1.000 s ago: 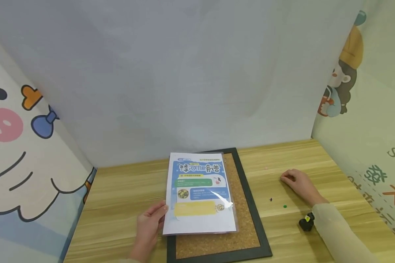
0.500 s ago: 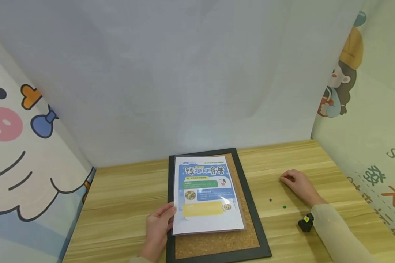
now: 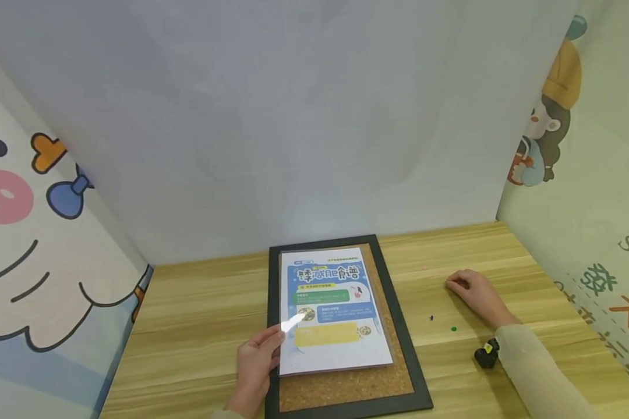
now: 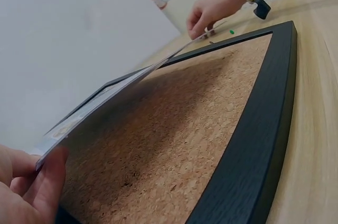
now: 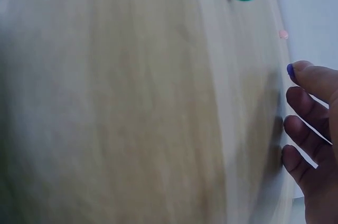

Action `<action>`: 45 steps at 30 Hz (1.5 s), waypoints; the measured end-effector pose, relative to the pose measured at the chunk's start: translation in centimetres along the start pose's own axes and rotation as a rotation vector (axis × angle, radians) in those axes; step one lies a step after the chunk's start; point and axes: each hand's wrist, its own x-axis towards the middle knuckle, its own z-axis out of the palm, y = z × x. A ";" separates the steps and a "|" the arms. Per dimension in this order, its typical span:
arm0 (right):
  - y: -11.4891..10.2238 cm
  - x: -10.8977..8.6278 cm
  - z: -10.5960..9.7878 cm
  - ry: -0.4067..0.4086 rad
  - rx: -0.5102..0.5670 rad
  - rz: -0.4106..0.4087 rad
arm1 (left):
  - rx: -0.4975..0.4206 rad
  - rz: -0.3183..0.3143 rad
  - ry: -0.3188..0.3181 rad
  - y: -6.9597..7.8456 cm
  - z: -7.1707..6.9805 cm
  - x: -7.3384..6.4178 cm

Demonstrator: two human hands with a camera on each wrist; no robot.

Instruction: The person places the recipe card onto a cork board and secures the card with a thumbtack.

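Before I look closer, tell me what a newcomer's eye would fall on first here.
Probably the bright printed sheet, which the left hand pinches by its left edge above a black-framed corkboard. Next, perhaps, the large pink-snouted cartoon figure at the left side of the head view.

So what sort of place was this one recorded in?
Probably a small staged booth: a plain, pale grey, sheet-like backdrop rises behind the light wood-grain table, with a white cartoon-printed panel on the left and a pale green cartoon-printed panel on the right.
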 end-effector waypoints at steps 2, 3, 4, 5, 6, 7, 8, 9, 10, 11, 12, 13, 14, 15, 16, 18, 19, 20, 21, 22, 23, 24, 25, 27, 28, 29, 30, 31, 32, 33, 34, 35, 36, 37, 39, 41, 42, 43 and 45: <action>0.1 0.0 0.0 0.003 -0.003 0.001 | 0.006 -0.006 0.004 -0.1 0.0 0.0; 0.1 0.1 0.1 0.003 -0.004 0.001 | 0.012 -0.009 0.005 -0.1 0.1 0.0; 0.1 0.1 0.1 0.004 -0.005 0.002 | 0.014 -0.011 0.005 -0.2 0.1 0.0; 0.2 0.1 0.1 0.005 -0.006 0.002 | 0.015 -0.014 0.005 -0.2 0.1 0.0; 0.2 0.1 0.2 0.005 -0.005 0.002 | 0.016 -0.015 0.004 -0.2 0.1 0.0; 0.3 0.1 0.2 0.005 -0.003 0.003 | 0.016 -0.019 0.005 -0.2 0.1 0.0; 0.3 0.1 0.2 0.005 -0.003 0.002 | 0.016 -0.019 0.005 -0.2 0.2 0.0; 0.3 0.1 0.3 0.005 -0.002 0.001 | 0.014 -0.020 0.003 -0.2 0.2 0.0; 0.3 0.1 0.3 0.006 -0.001 0.001 | 0.013 -0.018 0.001 -0.2 0.2 0.0; 0.3 0.1 0.3 0.007 0.001 0.001 | 0.015 -0.015 0.000 -0.2 0.3 -0.1; 0.3 0.1 0.3 0.008 0.003 0.000 | 0.020 -0.009 -0.001 -0.2 0.3 -0.1; 0.4 0.1 0.4 0.009 0.004 0.000 | 0.024 -0.004 -0.003 -0.2 0.3 -0.1; 0.4 0.2 0.4 0.010 0.005 0.000 | 0.031 0.005 -0.006 -0.3 0.3 -0.1; 0.4 0.2 0.4 0.011 0.008 0.000 | 0.038 0.014 -0.009 -0.3 0.3 -0.2; 0.4 0.2 0.4 0.012 0.009 -0.001 | 0.051 0.029 -0.013 -0.3 0.3 -0.1; 0.5 0.2 0.5 0.014 0.010 -0.003 | 0.074 0.055 -0.020 -0.3 0.2 -0.1; 0.5 0.3 0.5 0.015 0.010 -0.004 | 0.084 0.069 -0.024 -0.3 0.2 -0.1; 0.5 0.3 0.5 0.017 0.009 -0.005 | 0.097 0.087 -0.027 -0.3 0.2 -0.1; 0.5 0.3 0.5 0.021 0.006 -0.007 | 0.108 0.104 -0.030 -0.3 0.2 0.0; 0.5 0.3 0.6 0.024 0.004 -0.008 | 0.122 0.123 -0.032 -0.4 0.2 0.0; 0.5 0.3 0.6 0.027 0.003 -0.009 | 0.138 0.140 -0.034 -0.3 0.2 0.1; 0.5 0.3 0.7 0.029 0.003 -0.009 | 0.154 0.162 -0.035 -0.3 0.2 0.1; 0.5 0.3 0.7 0.031 0.003 -0.010 | 0.176 0.184 -0.036 -0.2 0.2 0.1; 0.5 0.2 0.7 0.034 0.003 -0.010 | 0.224 0.226 -0.036 -0.1 0.2 0.1; 0.5 0.2 0.7 0.034 0.003 -0.008 | 0.253 0.249 -0.037 -0.1 0.2 0.1; 0.5 0.2 0.8 0.034 0.003 -0.007 | 0.283 0.268 -0.038 0.0 0.2 0.1; 0.5 0.2 0.8 0.033 0.003 -0.006 | 0.315 0.288 -0.037 0.0 0.1 0.1; 0.4 0.2 0.8 0.034 0.002 -0.006 | 0.351 0.314 -0.037 0.0 0.1 0.0; 0.4 0.2 0.8 0.035 0.000 -0.007 | 0.382 0.337 -0.039 0.0 0.0 0.0; 0.4 0.2 0.8 0.036 -0.002 -0.007 | 0.410 0.363 -0.039 0.0 0.0 0.1; 0.4 0.2 0.8 0.036 -0.003 -0.006 | 0.439 0.386 -0.039 0.0 -0.1 0.0; 0.3 0.2 0.8 0.035 -0.002 -0.007 | 0.465 0.402 -0.037 0.0 0.0 0.1; 0.3 0.2 0.7 0.035 0.000 -0.008 | 0.486 0.420 -0.036 0.0 0.0 0.1; 0.3 0.2 0.7 0.036 0.001 -0.008 | 0.504 0.431 -0.038 0.0 0.0 0.2; 0.4 0.2 0.8 0.038 0.004 -0.003 | 0.528 0.430 -0.038 -0.1 0.0 0.3; 0.5 0.2 0.9 0.040 0.008 -0.001 | 0.557 0.425 -0.041 -0.1 0.1 0.4; 0.6 0.2 0.9 0.043 0.008 0.003 | 0.567 0.428 -0.042 0.0 0.1 0.4; 0.7 0.2 1.0 0.043 0.008 0.005 | 0.584 0.434 -0.043 0.0 0.1 0.4; 0.8 0.2 1.1 0.044 0.006 0.011 | 0.622 0.458 -0.052 0.0 0.1 0.3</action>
